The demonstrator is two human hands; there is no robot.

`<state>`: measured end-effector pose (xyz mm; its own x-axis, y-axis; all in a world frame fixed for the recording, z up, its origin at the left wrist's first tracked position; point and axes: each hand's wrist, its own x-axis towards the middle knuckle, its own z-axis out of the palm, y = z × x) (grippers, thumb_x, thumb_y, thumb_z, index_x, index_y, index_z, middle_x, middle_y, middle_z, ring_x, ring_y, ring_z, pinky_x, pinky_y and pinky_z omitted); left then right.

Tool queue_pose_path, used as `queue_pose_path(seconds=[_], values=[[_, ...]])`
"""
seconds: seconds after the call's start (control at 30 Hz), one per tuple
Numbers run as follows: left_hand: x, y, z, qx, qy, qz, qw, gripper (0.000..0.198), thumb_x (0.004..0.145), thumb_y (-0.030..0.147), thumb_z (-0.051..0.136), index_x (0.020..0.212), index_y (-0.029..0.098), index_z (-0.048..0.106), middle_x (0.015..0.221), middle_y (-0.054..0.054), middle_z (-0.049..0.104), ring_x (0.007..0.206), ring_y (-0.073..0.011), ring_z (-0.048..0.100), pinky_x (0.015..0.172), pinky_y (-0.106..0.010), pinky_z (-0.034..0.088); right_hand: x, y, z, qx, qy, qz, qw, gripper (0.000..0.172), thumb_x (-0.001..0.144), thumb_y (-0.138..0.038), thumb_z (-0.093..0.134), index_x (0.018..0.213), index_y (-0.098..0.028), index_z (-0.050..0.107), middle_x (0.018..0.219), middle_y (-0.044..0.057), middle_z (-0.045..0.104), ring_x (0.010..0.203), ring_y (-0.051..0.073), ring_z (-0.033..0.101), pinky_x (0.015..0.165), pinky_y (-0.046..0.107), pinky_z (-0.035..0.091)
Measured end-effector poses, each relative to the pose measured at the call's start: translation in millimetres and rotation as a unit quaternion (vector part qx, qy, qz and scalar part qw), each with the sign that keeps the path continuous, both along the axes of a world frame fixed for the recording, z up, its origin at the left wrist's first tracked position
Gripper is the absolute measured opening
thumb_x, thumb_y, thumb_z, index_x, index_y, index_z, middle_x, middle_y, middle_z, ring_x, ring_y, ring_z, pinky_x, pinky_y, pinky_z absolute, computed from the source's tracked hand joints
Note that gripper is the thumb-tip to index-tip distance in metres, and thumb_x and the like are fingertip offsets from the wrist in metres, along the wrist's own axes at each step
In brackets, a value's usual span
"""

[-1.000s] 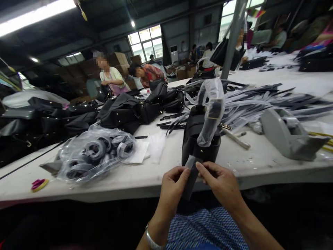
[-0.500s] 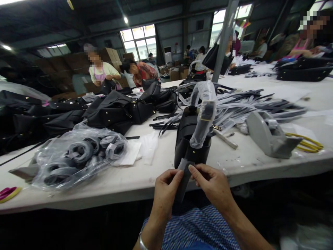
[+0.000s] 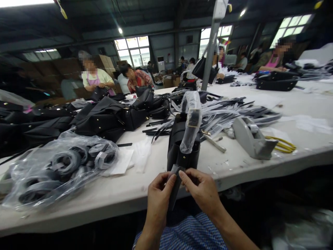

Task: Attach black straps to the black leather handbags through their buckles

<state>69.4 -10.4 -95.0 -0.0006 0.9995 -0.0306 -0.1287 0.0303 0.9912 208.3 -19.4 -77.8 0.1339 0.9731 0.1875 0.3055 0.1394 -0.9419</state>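
Note:
Between the thumbs and fingers of my left hand [image 3: 159,192] and my right hand [image 3: 201,187], a dark strap [image 3: 174,189] is pinched, with a pale translucent wrap around its upper part. The strap hangs down over the table's front edge. Directly beyond my fingertips stands a black handbag [image 3: 177,139] on the table. Its handle [image 3: 191,118] arches up, covered in clear plastic film. A gold stud shows on the bag's near end. My finger pads behind the strap are partly hidden.
Left lies a clear plastic bag of rolled straps [image 3: 65,163]; black handbags [image 3: 104,116] pile behind it. Loose straps [image 3: 229,111], a grey tape dispenser [image 3: 253,137] and yellow loops [image 3: 282,144] lie right. A metal post [image 3: 209,52] rises behind. Several people work across the table.
The view has turned a little to the right, so things sit further left. Both hands still pinch the strap, close together, with little visible change in their grip.

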Motion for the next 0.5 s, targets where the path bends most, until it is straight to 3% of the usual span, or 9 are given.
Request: queue_pose_path(seconds=[0.13, 0.23, 0.33, 0.5], values=[[1, 0, -8.6, 0.048, 0.039, 0.029, 0.998, 0.025, 0.086, 0.041, 0.074, 0.092, 0.016, 0.076, 0.086, -0.005, 0.074, 0.084, -0.0202, 0.068, 0.075, -0.025, 0.053, -1, 3, -1.5, -0.001, 0.008, -0.005, 1.000, 0.039, 0.091, -0.047, 0.062, 0.066, -0.018, 0.066, 0.059, 0.000, 0.062, 0.054, 0.014, 0.058, 0.053, 0.023, 0.043], [2, -3, -12.5, 0.147, 0.106, 0.064, 0.981, 0.016, 0.089, 0.035, 0.072, 0.091, 0.019, 0.077, 0.089, -0.005, 0.073, 0.084, -0.0193, 0.068, 0.076, -0.024, 0.054, -3, 4, -3.2, -0.018, 0.043, -0.009, 0.999, 0.039, 0.090, -0.046, 0.064, 0.063, -0.017, 0.064, 0.056, -0.001, 0.059, 0.052, 0.013, 0.055, 0.051, 0.023, 0.041], [3, -7, -10.2, 0.282, 0.188, 0.102, 0.935, 0.009, 0.090, 0.024, 0.071, 0.092, 0.021, 0.078, 0.089, -0.006, 0.073, 0.082, -0.0190, 0.069, 0.076, -0.024, 0.056, -5, 5, -5.2, -0.037, 0.078, -0.002, 0.996, 0.042, 0.089, -0.047, 0.064, 0.061, -0.017, 0.062, 0.053, -0.002, 0.057, 0.048, 0.011, 0.052, 0.048, 0.021, 0.039], [-7, -1, -4.9, 0.436, 0.300, 0.095, 0.843, 0.022, 0.093, 0.012, 0.064, 0.108, 0.021, 0.077, 0.090, -0.006, 0.074, 0.081, -0.0174, 0.072, 0.077, -0.020, 0.059, -7, 9, -6.5, -0.055, 0.126, 0.010, 0.991, 0.045, 0.090, -0.052, 0.062, 0.063, -0.016, 0.061, 0.052, -0.001, 0.059, 0.046, 0.011, 0.056, 0.050, 0.021, 0.044]])
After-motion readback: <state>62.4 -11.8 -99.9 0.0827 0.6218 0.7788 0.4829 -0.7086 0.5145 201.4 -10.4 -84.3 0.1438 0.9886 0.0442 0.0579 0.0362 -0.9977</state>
